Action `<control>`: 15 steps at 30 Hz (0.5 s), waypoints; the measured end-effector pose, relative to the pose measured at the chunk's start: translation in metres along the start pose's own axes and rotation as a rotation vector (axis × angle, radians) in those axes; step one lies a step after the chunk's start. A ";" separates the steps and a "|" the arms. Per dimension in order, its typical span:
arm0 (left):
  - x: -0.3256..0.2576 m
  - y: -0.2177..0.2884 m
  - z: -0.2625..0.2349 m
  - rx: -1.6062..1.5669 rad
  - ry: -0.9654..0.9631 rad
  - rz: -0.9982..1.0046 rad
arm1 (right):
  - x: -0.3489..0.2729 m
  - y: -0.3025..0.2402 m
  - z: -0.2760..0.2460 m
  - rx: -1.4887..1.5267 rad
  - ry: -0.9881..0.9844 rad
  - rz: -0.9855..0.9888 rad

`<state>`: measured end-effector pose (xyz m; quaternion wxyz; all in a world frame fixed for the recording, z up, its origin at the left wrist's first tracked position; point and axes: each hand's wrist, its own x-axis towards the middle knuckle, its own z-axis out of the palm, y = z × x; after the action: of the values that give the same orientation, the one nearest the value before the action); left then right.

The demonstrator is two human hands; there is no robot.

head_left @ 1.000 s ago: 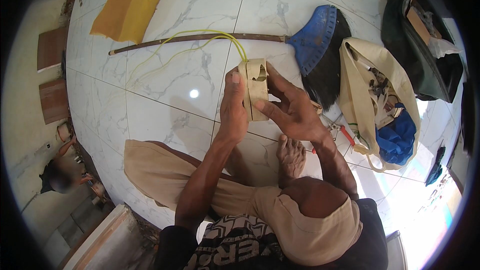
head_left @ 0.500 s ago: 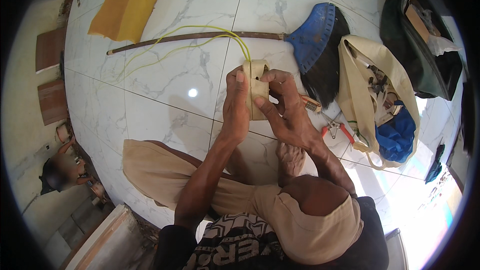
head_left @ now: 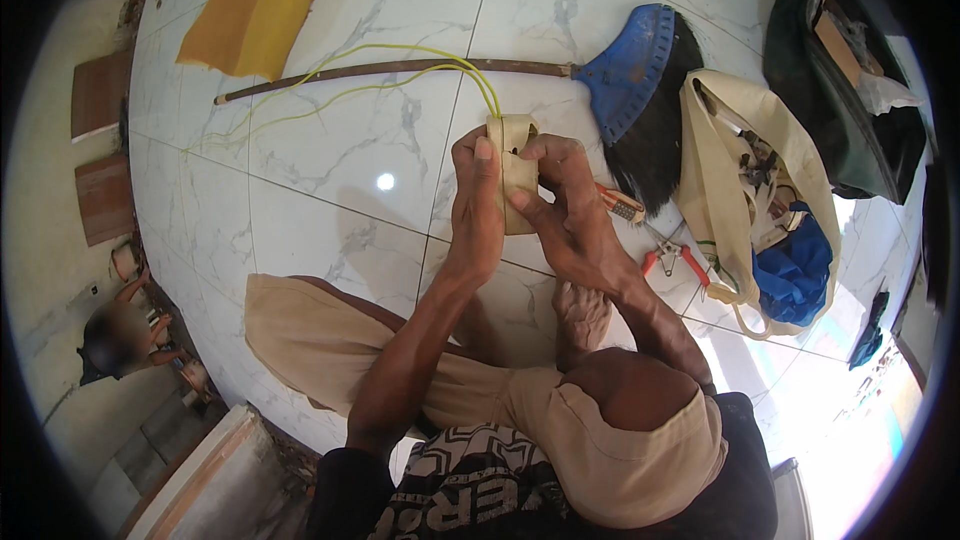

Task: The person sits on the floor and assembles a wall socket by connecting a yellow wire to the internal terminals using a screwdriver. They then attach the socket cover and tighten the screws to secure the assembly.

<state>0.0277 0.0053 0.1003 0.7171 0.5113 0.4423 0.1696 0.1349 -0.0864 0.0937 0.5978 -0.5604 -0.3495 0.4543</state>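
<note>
At the centre of the frame a beige fitting [head_left: 515, 172] trailing yellow wires [head_left: 400, 75] is clamped between the left hand [head_left: 478, 205] and right hand [head_left: 565, 210], above the marble floor [head_left: 330, 190]; it is best kept steady, wires unkinked.

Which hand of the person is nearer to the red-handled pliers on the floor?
Right. The right hand, gripping the cream box, is beside the red-handled pliers; the left hand holds the box's far side.

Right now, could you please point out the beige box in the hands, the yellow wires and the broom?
beige box [head_left: 517, 192]: head view, its front face between the hands.
yellow wires [head_left: 400, 52]: head view, upper strand.
broom [head_left: 628, 65]: head view, blue head.
</note>
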 end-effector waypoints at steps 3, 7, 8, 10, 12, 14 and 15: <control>-0.001 -0.002 -0.001 0.008 0.014 -0.022 | 0.001 0.005 0.000 -0.031 -0.031 0.025; 0.000 0.003 0.000 -0.031 0.026 -0.054 | 0.005 0.008 0.002 0.033 -0.031 -0.064; 0.000 0.005 0.001 -0.043 0.036 -0.060 | 0.005 0.006 0.004 0.106 -0.023 -0.021; 0.000 0.005 0.002 -0.047 0.049 -0.044 | 0.005 0.003 0.005 0.251 -0.011 0.064; -0.001 0.001 0.002 -0.030 0.048 0.001 | 0.005 0.000 0.005 0.302 0.009 0.092; 0.000 -0.001 0.003 -0.041 0.052 -0.017 | 0.005 -0.003 0.003 0.359 0.019 0.127; -0.001 -0.003 0.003 -0.043 0.056 -0.028 | 0.006 -0.002 0.001 0.395 0.017 0.151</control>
<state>0.0290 0.0019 0.0985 0.7176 0.4843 0.4657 0.1832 0.1364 -0.0805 0.0954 0.6632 -0.4607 -0.2059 0.5528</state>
